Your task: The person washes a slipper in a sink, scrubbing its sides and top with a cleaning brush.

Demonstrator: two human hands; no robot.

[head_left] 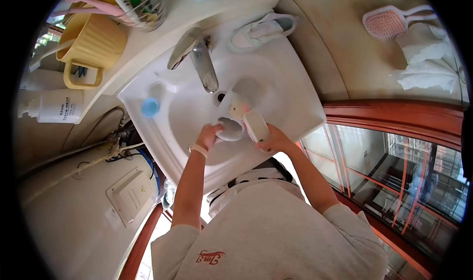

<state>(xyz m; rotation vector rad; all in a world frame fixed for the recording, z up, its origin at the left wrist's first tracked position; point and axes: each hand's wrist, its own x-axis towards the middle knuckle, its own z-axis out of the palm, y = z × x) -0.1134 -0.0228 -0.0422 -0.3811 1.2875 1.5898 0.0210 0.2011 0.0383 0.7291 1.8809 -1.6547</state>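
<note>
Over the sink basin, my left hand (210,136) grips a white shoe (229,129) by the edge of its opening, whose inside looks grey. My right hand (277,140) is closed around the lower end of a white and pink brush (255,126). Its rounded upper end lies against or just over the shoe; the bristles cannot be made out clearly. A second white shoe (250,34) with a strap rests on the back right corner of the sink (290,90). Above the basin stands a chrome faucet (203,63), its spout pointing toward the drain.
A small blue cup (150,107) sits on the sink's left ledge. Left are a yellow mug (93,46), a white pump bottle (60,106) and a clear holder (152,16). A pink hairbrush (386,23) and crumpled tissue (427,58) lie right, above a red-framed window (394,115).
</note>
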